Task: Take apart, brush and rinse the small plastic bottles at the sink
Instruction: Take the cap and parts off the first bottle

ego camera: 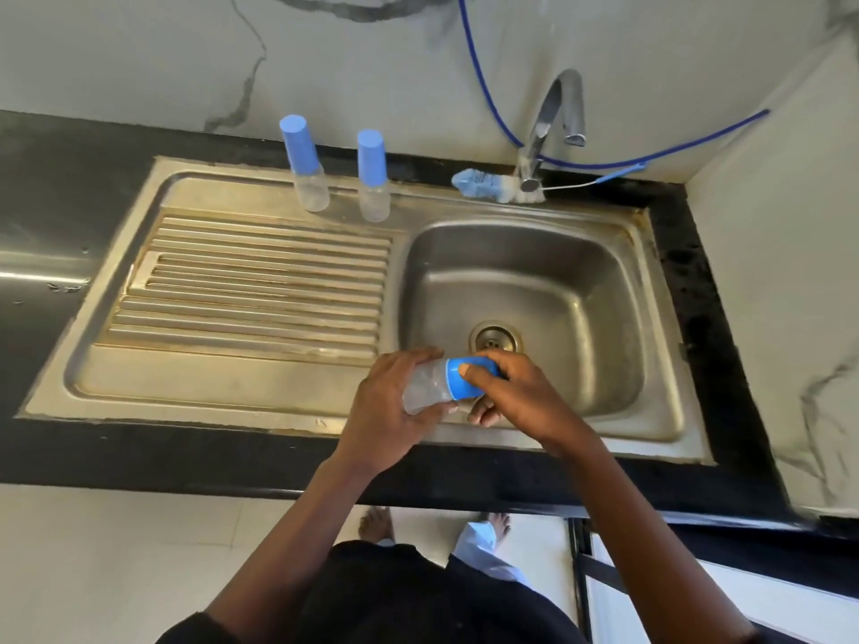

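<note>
Bottle in hands: A small clear bottle [427, 388] with a blue cap [467, 378] lies on its side in both hands. It is over the front edge of the sink [534, 281].
Left hand: The left hand [386, 411] wraps round the clear part. Its fingers [416, 354] are curled round the bottle and hold it.
Right hand: The right hand [520, 397] grips the blue cap. The thumb [470, 371] presses on top, and the other fingers curl under the cap.
Step now: It looks like the cap is being twisted off. The cap is still on.
Done so far: Nothing looks finished. I see no loose parts lying about.
Other bottles: Two more bottles [307, 174] stand near each other on the back of the sink. Both have their caps on.
Brush: The brush [483, 183] lies at the back by the tap [553, 118]. No hand touches it.
Water: I see no water coming from the tap.
Left to do: Open all three bottles, brush them and rinse them. So the job is near its start.
</note>
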